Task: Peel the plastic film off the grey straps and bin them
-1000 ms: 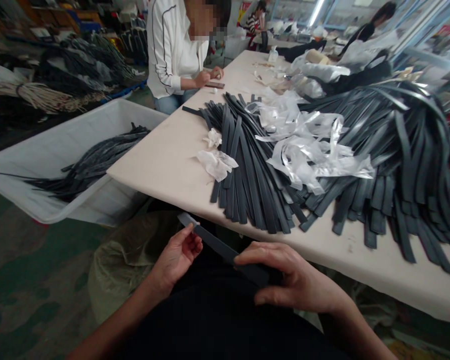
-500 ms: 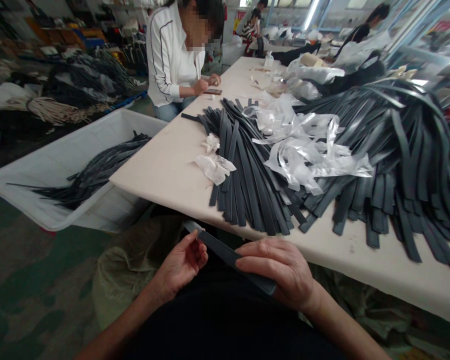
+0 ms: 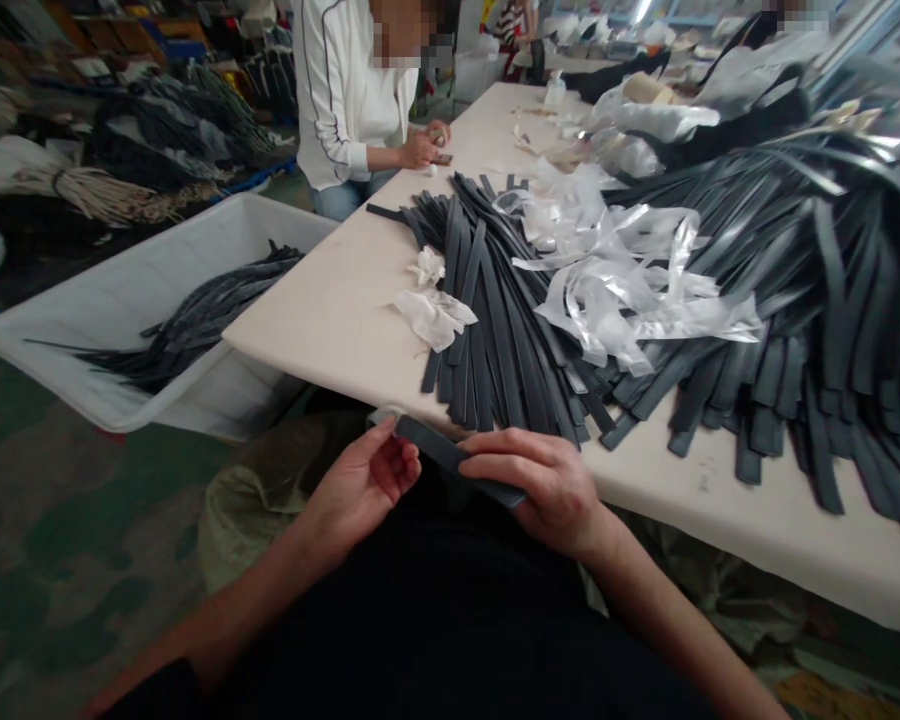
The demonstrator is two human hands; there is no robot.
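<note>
A dark grey flat strap [image 3: 435,447] is stretched between my two hands, in front of the table's near edge. My left hand [image 3: 373,472] pinches its far left end between thumb and fingers, where a pale patch shows at the tip. Closed over the nearer end is my right hand [image 3: 536,480], fingers on top and thumb hidden beneath. Just beyond, on the table [image 3: 315,330], lies a fanned pile of similar dark straps [image 3: 495,340].
Crumpled clear plastic strips [image 3: 622,290] lie between that pile and a larger heap of straps [image 3: 855,300] at right. White scraps [image 3: 435,318] rest beside the pile. A white bin [image 3: 195,240] holding dark strips stands at left. A person in a white jacket [image 3: 337,110] works at the table's far side.
Both hands have risen slightly toward the table edge with the strap, and my right hand has shifted left, closer to my left. The view has tilted down a little.
</note>
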